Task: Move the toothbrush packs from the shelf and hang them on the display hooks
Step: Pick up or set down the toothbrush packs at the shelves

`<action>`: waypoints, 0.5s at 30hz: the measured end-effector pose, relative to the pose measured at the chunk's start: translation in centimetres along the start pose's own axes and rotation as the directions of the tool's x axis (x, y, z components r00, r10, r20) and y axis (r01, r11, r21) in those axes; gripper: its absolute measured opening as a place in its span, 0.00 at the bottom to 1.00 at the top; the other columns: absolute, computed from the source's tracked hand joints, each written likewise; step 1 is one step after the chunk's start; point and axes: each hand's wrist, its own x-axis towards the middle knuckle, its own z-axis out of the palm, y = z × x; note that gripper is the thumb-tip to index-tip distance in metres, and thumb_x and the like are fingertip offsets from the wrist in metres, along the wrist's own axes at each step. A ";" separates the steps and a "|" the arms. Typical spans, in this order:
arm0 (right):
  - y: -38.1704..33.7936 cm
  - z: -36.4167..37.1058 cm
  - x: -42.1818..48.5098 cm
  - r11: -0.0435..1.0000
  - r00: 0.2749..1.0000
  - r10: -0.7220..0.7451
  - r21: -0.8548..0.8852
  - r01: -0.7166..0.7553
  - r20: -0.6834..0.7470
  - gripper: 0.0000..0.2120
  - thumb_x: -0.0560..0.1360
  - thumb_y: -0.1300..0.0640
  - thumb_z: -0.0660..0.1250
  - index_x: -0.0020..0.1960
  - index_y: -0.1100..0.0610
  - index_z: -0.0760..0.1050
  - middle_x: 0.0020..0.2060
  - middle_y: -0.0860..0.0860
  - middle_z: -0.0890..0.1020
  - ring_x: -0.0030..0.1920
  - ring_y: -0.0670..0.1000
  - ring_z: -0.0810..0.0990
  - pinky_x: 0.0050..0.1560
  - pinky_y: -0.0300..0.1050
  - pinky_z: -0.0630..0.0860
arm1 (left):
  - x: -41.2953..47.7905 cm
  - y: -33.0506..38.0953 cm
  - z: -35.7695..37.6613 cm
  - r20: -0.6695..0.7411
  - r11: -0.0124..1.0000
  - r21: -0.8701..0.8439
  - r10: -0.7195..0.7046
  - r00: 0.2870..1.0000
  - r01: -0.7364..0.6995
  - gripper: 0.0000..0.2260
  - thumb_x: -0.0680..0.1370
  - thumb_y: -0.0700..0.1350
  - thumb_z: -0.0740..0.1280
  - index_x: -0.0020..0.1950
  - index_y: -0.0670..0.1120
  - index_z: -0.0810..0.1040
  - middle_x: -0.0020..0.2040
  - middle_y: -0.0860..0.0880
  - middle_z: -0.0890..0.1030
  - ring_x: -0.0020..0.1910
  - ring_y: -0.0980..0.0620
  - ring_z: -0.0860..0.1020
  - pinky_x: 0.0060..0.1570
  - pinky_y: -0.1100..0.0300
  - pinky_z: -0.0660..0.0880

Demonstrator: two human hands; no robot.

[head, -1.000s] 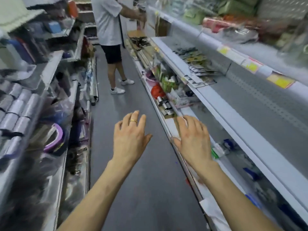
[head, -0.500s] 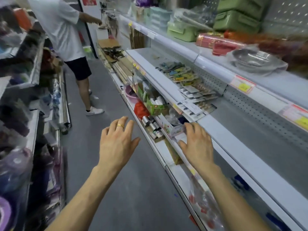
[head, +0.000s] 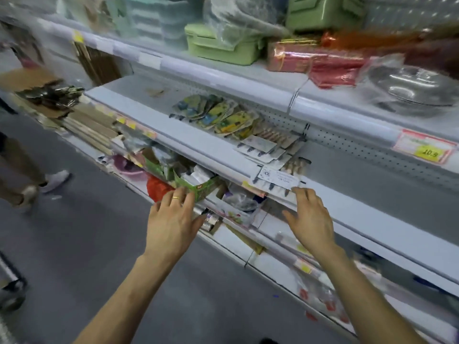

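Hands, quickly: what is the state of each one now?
Left hand: open, holding nothing.
Right hand: open, at the edge of a toothbrush pack, not gripping it.

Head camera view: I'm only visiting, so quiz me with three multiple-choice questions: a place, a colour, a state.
1. Where is the nearest white toothbrush pack?
A. On the floor
B. At the front edge of the middle shelf
C. On the top shelf
2. What colour is the lidded box beside the red packets?
A. Black
B. Purple
C. Green
3. What is the left hand doing?
A. Gripping a pack
B. Open, holding nothing
C. Clenched in a fist
Answers: 1 B, it lies on that shelf's lip; 2 C, its lid and walls are pale green; 3 B, its fingers are spread and empty.
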 end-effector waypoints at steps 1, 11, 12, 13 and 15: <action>0.1 0.3 0.6 0.998 0.998 0.061 0.017 -0.061 0.004 0.29 0.78 0.51 0.74 0.75 0.57 0.69 0.68 0.57 0.74 0.65 0.62 0.75 0.62 0.59 0.76 | 2.0 -0.4 0.5 0.009 0.999 -0.007 0.044 0.999 -0.044 0.26 0.77 0.61 0.71 0.69 0.47 0.76 0.71 0.45 0.76 0.67 0.39 0.76 0.54 0.43 0.77; 3.0 4.2 9.5 0.894 0.932 0.354 0.267 -0.360 0.072 0.27 0.79 0.56 0.72 0.76 0.57 0.69 0.71 0.58 0.72 0.69 0.61 0.73 0.67 0.52 0.71 | 17.4 1.6 7.7 0.076 0.959 -0.085 0.278 0.958 -0.272 0.25 0.78 0.58 0.71 0.69 0.47 0.75 0.72 0.45 0.76 0.68 0.39 0.76 0.59 0.40 0.77; 3.2 4.5 10.5 0.879 0.923 0.377 0.283 -0.384 0.081 0.27 0.79 0.56 0.72 0.76 0.58 0.69 0.71 0.59 0.72 0.69 0.61 0.73 0.68 0.52 0.71 | 18.4 1.7 8.3 0.084 0.953 -0.087 0.297 0.951 -0.290 0.25 0.78 0.58 0.71 0.70 0.47 0.74 0.72 0.45 0.75 0.68 0.39 0.75 0.60 0.40 0.77; 3.4 4.9 11.3 0.865 0.915 0.395 0.300 -0.402 0.087 0.27 0.80 0.56 0.72 0.76 0.59 0.69 0.71 0.60 0.72 0.70 0.62 0.73 0.68 0.52 0.70 | 19.2 1.8 8.8 0.087 0.947 -0.084 0.317 0.945 -0.310 0.24 0.79 0.58 0.70 0.70 0.47 0.74 0.73 0.45 0.75 0.69 0.39 0.75 0.61 0.40 0.76; 3.6 5.4 12.8 0.851 0.904 0.418 0.311 -0.423 0.088 0.27 0.80 0.56 0.72 0.76 0.59 0.69 0.71 0.61 0.72 0.69 0.62 0.74 0.68 0.52 0.71 | 21.2 1.9 9.7 0.088 0.943 -0.074 0.331 0.940 -0.325 0.24 0.80 0.59 0.68 0.71 0.47 0.74 0.73 0.45 0.74 0.70 0.40 0.74 0.62 0.40 0.76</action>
